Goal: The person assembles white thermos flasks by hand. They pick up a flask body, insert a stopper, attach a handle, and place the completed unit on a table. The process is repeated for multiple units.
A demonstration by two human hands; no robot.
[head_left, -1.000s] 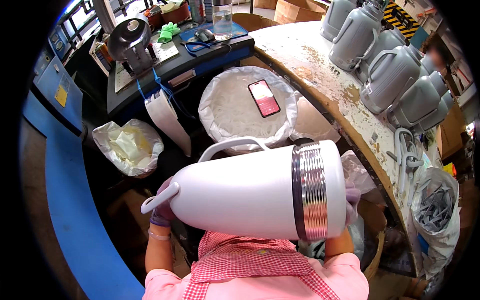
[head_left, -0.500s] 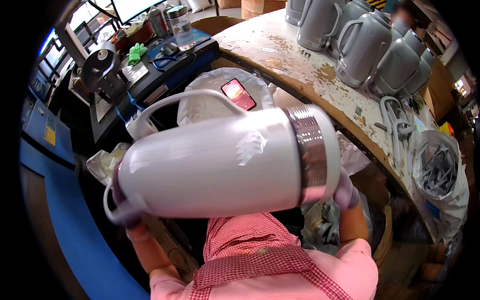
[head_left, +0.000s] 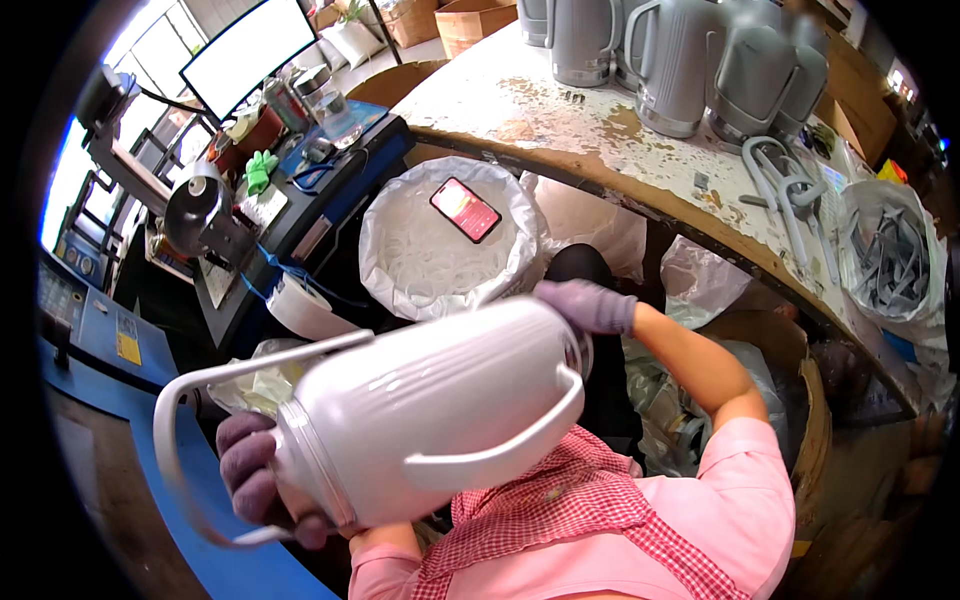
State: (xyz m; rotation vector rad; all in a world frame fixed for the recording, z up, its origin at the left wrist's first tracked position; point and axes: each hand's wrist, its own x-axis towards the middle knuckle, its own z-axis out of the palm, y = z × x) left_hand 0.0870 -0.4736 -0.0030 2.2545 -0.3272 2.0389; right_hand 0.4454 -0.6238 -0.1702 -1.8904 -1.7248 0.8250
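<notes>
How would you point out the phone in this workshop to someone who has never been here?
Start at the long, stained curved workbench with the grey kettles. Just below its near edge stands a round bin lined with a white plastic bag. The phone lies flat on top of it, the only dark slab with a glowing red screen.

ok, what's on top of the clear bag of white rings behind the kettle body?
A phone with a red screen lies flat on the white rings in the bag. The white kettle body, held by the left hand and right hand, covers the bag's near edge.
</notes>
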